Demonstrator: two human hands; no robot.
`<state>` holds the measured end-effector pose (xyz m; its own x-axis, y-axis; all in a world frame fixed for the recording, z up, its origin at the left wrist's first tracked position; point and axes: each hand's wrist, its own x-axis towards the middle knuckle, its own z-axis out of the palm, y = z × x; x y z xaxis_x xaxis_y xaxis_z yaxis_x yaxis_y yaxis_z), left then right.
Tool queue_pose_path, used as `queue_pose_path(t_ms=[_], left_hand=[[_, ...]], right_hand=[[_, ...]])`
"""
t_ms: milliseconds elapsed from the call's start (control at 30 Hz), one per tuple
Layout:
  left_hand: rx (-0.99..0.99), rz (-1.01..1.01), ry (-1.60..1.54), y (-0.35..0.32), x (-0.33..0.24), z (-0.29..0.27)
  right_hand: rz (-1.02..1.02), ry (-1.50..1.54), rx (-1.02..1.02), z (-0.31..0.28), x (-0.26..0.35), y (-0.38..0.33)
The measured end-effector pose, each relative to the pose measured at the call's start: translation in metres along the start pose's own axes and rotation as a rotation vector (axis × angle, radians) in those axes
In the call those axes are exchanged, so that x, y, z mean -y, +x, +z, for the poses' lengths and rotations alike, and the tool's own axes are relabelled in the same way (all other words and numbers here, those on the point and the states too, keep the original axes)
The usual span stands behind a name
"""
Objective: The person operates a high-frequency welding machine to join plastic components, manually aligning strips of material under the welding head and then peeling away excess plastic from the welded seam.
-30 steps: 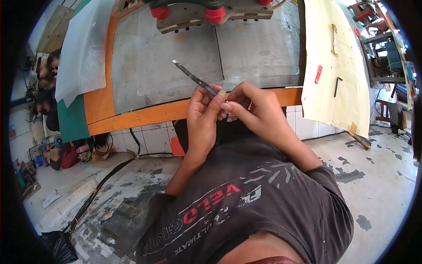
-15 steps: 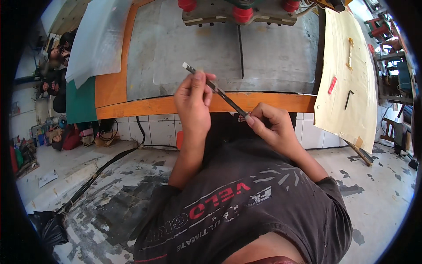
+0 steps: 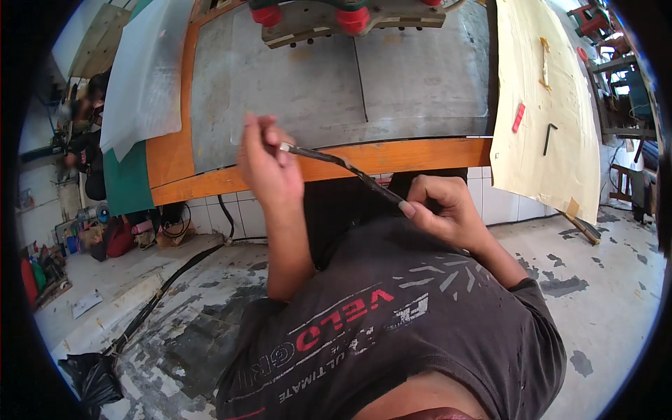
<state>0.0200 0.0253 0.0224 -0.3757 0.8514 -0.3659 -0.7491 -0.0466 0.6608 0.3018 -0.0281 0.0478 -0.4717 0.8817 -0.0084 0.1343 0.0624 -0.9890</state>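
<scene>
**Both hands pinch a thin dark strip above the surface edge**

Left hand [image 3: 269, 168], centre-left of frame, is raised w/ fingers closed around the upper end of a thin dark strip [image 3: 343, 166]; a pale tip of the strip pokes out just right of the fingertips. Right hand [image 3: 441, 210], centre-right & a bit lower, has thumb + forefinger pinched tight on the strip's lower end, other fingers curled in. Strip runs diagonally from upper left down to lower right between the two hands, slightly bent near its middle, held in the air, not touching anything else as far as can be seen.

Behind the hands, upper centre: a surface [image 3: 210, 140] w/ orange wooden border, covered by a grey metal sheet [image 3: 420, 84]. At top centre of the frame a machine base w/ red knobs [image 3: 353, 17] sits on the sheet. Upper left: a translucent plastic sheet [image 3: 143, 84] drapes over the surface corner, green board [image 3: 126, 182] below it. Upper right: a cream-coloured panel [image 3: 539, 140] leans there, w/ a small red tag [image 3: 518, 117] and a black hex key [image 3: 549, 136] on it.

Lower half: the person's dark grey printed shirt [image 3: 392, 336]. Floor [image 3: 140, 280] is pale w/ worn dark patches; a black cable [image 3: 168, 280] trails across it at lower left.
</scene>
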Motion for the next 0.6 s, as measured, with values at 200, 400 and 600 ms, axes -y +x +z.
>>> queue_pose_path(t_ms=[200,400,600], left_hand=[[0.677,0.994,1.515,0.011,-0.013,0.002],[0.88,0.729,1.817,0.015,0.001,-0.009],[0.748,0.77,1.898,0.027,-0.01,-0.02]], right_hand=[[-0.186,-0.072,0.062,-0.016,0.005,-0.003],[-0.131,-0.071,-0.083,-0.027,0.021,-0.007],[0.052,-0.039,-0.234,-0.026,0.017,-0.013]])
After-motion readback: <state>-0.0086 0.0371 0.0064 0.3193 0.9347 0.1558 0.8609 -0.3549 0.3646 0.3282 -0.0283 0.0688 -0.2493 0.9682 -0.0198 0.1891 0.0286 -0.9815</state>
